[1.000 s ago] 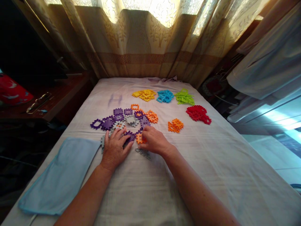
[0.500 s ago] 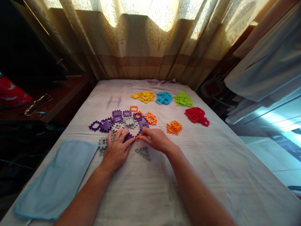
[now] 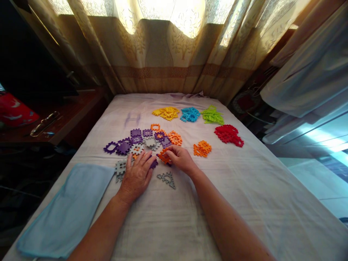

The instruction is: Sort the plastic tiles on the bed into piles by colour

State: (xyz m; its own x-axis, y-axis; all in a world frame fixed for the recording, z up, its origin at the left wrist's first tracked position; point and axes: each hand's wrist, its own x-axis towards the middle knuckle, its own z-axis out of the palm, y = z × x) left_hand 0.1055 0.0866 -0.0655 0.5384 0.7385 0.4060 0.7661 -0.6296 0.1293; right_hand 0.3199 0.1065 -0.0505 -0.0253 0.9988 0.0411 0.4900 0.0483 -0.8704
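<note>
My right hand pinches an orange notched plastic tile by one edge, just right of my flat-spread left hand, so it could twist and drop.

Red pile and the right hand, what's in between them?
In the head view, a small orange pile lies on the sheet between the red pile and the right hand.

Backlight glaring through curtain, dark left side, stretched edges
</note>
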